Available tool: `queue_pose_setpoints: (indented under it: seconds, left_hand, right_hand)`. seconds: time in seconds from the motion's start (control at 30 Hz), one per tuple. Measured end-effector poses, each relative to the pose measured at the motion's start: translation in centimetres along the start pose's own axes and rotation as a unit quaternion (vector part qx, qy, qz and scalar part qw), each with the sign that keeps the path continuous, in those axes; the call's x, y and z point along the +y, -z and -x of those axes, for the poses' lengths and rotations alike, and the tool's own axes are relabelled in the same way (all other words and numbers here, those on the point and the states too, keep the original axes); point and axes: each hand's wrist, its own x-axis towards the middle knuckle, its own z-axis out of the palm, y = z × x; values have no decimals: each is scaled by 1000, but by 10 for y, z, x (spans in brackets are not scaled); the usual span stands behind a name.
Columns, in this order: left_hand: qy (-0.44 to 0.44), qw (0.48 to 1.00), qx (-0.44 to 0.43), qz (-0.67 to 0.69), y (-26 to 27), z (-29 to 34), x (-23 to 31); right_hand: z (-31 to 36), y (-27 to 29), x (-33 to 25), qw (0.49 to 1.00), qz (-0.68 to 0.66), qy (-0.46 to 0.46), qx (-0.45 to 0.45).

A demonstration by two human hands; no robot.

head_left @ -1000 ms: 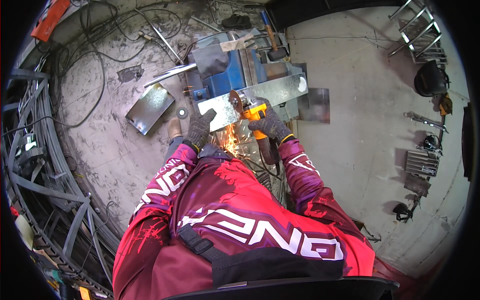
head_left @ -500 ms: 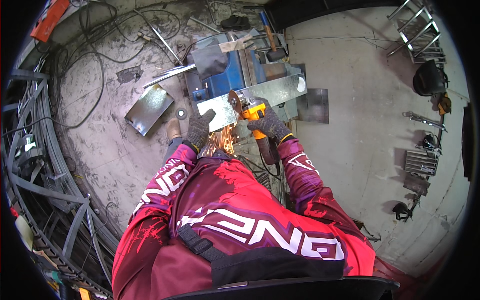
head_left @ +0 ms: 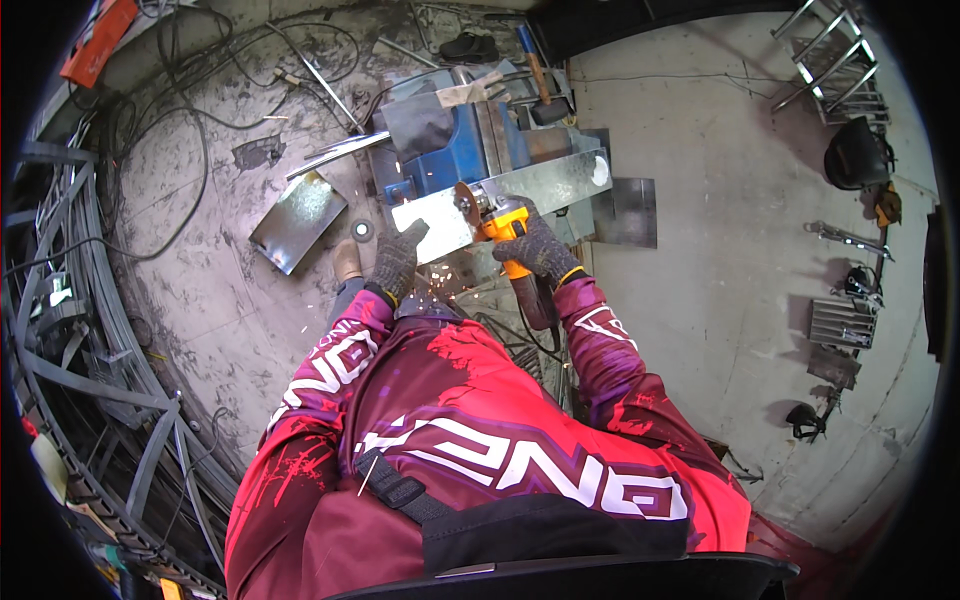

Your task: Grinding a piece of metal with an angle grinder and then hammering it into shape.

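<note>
Both my hands wear dark grey work gloves. My right hand point(head_left: 545, 250) is wrapped round the body of a yellow-and-black angle grinder point(head_left: 511, 224). Its brown disc point(head_left: 467, 203) stands on edge at the long shiny sheet-metal strip point(head_left: 550, 182); whether it touches the metal I cannot tell. At the strip's left end, my left hand point(head_left: 398, 258) is closed on the near edge, fingertips partly hidden. Behind the strip sits a blue bench vise point(head_left: 435, 168), with a grey metal plate point(head_left: 418, 123) on it. A few scattered sparks float below the strip.
A shiny metal sheet point(head_left: 298, 222) lies on the floor at left, near my shoe point(head_left: 347, 258). A hammer point(head_left: 540, 75) rests behind the vise. Long steel bars point(head_left: 110, 370) and cables line the left side. Along the right stand a metal rack point(head_left: 845, 75) and a black welding helmet point(head_left: 858, 155).
The dense spray of sparks under the disc has thinned to a few scattered specks. The grinder and disc have shifted very slightly left; both hands keep their grip.
</note>
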Motion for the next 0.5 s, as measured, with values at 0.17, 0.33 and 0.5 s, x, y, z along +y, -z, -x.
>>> queue_pose_setpoints:
  seconds: [0.17,0.33,0.5]
  left_hand:
    - [34,999,8,37,-9,-10,-8]
    - [223,900,77,367,12,-10,22]
    - [219,887,42,404,33,-9,48]
  right_hand:
    - [1,-2,-3,1000,6,8,0]
    - [0,-2,2,993,-116,-22,-8]
    - [-11,4,12,990,-142,12,-18]
